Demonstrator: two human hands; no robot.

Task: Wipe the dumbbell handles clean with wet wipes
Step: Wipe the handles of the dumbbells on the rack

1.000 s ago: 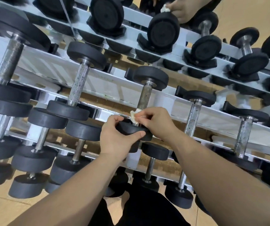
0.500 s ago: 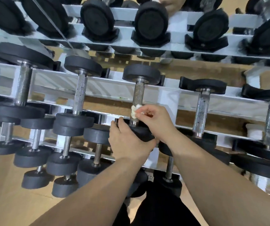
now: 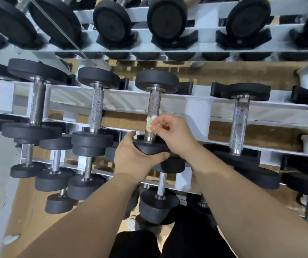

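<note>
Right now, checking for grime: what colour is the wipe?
Off-white, slightly yellowed; the wet wipe shows best in the head view.

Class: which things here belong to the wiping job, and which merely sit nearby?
In the job: crumpled white wet wipe; knurled steel dumbbell handle; right hand pinching the wipe; left hand gripping the black round end weight.
Nearby: neighbouring black dumbbells; white metal rack.

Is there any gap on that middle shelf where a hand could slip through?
Widest gap: between the handle being wiped and the next handle to its right, over white rail. The left hand and right hand crowd its near end; small dumbbells pack the lower left.
</note>
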